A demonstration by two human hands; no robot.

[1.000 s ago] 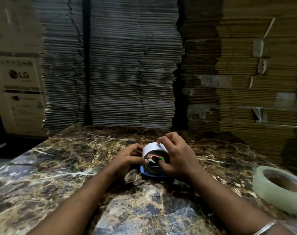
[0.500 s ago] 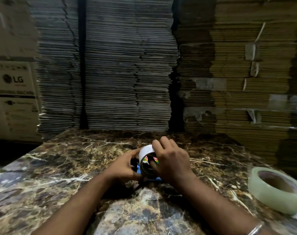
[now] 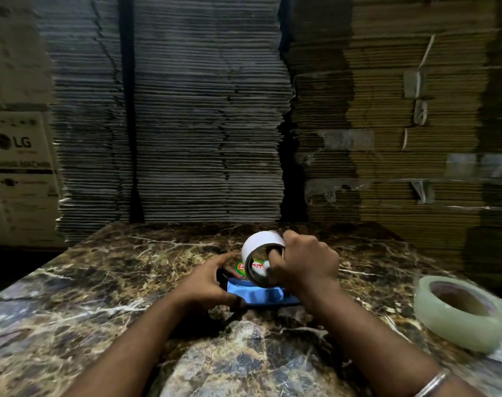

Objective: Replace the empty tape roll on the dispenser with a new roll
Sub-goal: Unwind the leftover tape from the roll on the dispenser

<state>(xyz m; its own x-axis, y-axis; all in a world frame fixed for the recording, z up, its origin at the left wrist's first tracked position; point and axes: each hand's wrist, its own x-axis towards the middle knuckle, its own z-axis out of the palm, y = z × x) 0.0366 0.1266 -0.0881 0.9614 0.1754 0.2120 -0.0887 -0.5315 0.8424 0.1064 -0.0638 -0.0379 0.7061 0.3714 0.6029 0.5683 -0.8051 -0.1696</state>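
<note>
Empty core now lifted clear of the dispenser, tilted, gripped in my right hand; earlier it sat seated. Left hand clamps dispenser on table. New roll waits, well right.

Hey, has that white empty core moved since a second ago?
Yes. The white core, gripped by the right hand, has lifted up off the blue dispenser, which the left hand holds on the marble table.
</note>
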